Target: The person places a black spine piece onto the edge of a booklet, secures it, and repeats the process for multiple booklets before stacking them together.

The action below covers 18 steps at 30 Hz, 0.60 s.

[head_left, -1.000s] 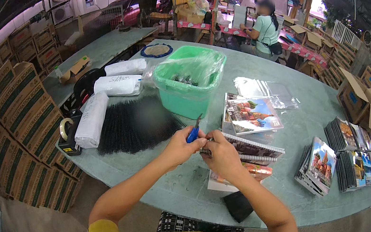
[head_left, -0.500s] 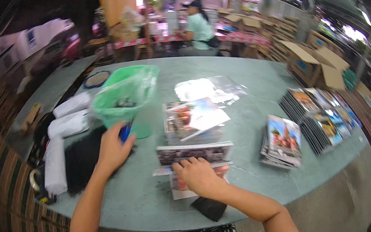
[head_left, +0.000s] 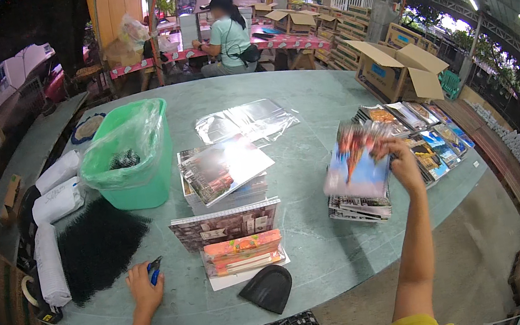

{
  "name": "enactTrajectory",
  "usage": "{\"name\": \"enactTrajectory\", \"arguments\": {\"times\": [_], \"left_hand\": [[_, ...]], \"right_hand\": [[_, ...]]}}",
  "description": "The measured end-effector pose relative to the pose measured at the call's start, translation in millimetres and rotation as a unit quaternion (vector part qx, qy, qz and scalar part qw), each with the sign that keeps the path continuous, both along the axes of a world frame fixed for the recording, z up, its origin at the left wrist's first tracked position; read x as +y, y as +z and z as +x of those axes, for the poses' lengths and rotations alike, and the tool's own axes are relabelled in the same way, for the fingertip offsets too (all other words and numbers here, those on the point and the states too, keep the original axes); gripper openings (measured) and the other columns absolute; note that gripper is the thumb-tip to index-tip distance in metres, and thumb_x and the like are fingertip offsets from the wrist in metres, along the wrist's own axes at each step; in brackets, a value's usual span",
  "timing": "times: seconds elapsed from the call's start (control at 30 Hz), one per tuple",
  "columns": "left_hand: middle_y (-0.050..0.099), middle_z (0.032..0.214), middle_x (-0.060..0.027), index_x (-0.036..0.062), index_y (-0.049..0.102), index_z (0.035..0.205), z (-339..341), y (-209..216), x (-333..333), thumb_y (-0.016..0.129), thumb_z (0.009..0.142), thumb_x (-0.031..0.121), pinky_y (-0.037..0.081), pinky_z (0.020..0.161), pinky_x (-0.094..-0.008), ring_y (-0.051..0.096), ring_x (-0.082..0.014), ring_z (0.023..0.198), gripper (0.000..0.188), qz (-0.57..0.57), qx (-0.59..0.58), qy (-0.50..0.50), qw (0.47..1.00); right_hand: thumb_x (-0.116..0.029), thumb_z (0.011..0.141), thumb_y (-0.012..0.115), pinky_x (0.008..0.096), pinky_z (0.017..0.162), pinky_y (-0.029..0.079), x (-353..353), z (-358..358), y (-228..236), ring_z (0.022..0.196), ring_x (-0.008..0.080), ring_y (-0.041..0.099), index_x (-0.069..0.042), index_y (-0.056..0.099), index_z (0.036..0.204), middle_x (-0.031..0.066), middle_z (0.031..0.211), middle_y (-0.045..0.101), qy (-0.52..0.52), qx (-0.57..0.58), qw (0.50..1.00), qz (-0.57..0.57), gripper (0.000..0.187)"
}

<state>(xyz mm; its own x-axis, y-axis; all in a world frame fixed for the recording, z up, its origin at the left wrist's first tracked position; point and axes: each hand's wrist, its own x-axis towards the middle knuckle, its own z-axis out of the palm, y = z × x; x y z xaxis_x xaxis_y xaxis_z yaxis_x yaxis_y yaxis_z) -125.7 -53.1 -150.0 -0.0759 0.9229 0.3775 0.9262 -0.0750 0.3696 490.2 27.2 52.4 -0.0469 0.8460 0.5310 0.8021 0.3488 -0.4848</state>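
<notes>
My left hand [head_left: 144,288] rests on the green table, closed around small blue-handled pliers [head_left: 156,272]. At the right, my right hand [head_left: 401,161] grips a picture-covered notebook [head_left: 353,165], blurred by motion, above a stack of notebooks [head_left: 358,209]. Before me a spiral notebook [head_left: 190,235] lies opened, its upper part raised, with an orange-patterned bundle [head_left: 243,246] at its lower pages. Just behind it stands a taller notebook stack [head_left: 224,171], the top one askew. A black rounded flat piece [head_left: 267,289] lies nearest my body.
A green bin [head_left: 143,192] lined with clear plastic stands left, beside a heap of black strands [head_left: 101,247] and white rolls [head_left: 52,267]. Clear plastic sheets [head_left: 244,121] lie farther back. Notebook rows [head_left: 436,148] and an open carton [head_left: 382,77] sit right. Another person [head_left: 230,39] sits beyond.
My right hand has left the opened notebook and moved right, where it now holds a picture-covered notebook. My left hand has come down from beside the bin toward the table's front, still with the pliers.
</notes>
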Motion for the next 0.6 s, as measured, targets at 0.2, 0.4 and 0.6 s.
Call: {"name": "enactTrajectory", "arguments": {"times": [0.2,0.4,0.6], "left_hand": [[0.051,0.106,-0.0152,0.0023,0.053,0.110,2.8,-0.4,-2.4,0.065,0.073,0.026,0.032,0.088,-0.0433,0.045,-0.0322,0.103,0.045,0.031,0.033,-0.006,0.999],[0.052,0.107,-0.0149,0.0020,0.056,0.109,-0.3,-3.6,-9.5,0.064,0.077,0.034,0.032,0.092,-0.0447,0.046,-0.0322,0.105,0.046,0.038,0.047,0.033,0.998],[0.061,0.089,-0.0137,0.0039,0.064,0.084,-27.2,36.1,0.6,0.060,0.082,0.026,0.042,0.082,-0.0415,0.054,-0.0314,0.094,0.022,0.030,0.005,0.057,0.998]], "right_hand": [[-0.005,0.079,0.053,0.0403,0.098,0.036,12.5,43.5,-141.4,0.112,0.0373,0.048,-0.006,0.059,0.110,0.0227,0.117,0.053,-0.179,0.028,0.983,-0.025,0.031],[-0.005,0.081,0.057,0.0358,0.097,0.037,-8.4,-44.2,-80.3,0.116,0.0328,0.050,-0.004,0.060,0.110,0.0204,0.120,0.054,-0.136,-0.092,0.986,-0.040,0.029],[-0.011,0.080,0.062,0.0363,0.097,0.038,-54.0,-206.9,-4.2,0.117,0.0321,0.050,-0.001,0.060,0.109,0.0163,0.117,0.058,0.229,0.051,0.971,-0.046,0.031]]}}
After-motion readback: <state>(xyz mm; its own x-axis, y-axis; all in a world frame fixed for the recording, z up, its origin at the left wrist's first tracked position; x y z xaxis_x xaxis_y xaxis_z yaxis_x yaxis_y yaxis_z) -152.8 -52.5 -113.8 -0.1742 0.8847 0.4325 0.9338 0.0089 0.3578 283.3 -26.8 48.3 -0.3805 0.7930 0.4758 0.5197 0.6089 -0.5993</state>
